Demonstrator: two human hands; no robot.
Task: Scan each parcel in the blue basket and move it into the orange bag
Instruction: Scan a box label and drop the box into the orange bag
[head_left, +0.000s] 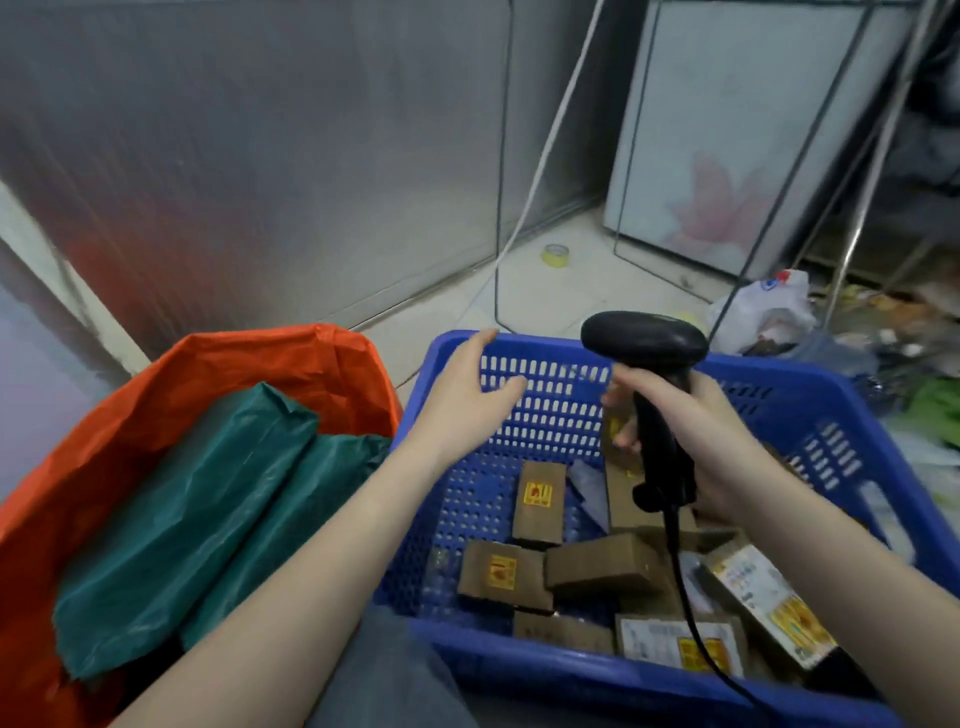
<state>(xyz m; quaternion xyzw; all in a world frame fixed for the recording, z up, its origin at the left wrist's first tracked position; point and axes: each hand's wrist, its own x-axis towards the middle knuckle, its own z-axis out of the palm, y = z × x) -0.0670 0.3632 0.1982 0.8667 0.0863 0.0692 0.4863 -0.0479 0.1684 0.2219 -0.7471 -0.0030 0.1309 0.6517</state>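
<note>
A blue plastic basket (545, 670) sits in front of me with several small brown cardboard parcels (539, 501) lying in it, some with yellow stickers. To its left stands the orange bag (218, 358), holding two green plastic mailers (171, 530). My left hand (467, 389) hovers empty above the basket's left side, fingers apart. My right hand (696, 431) grips the handle of a black barcode scanner (644, 338), held upright over the basket, its cable trailing down across the parcels.
A grey wall runs behind the bag. On the floor beyond the basket lie a roll of yellow tape (555, 254), a white panel with a pink flower (727, 156), metal rack legs (862, 208) and scattered plastic bags (769, 312) at the right.
</note>
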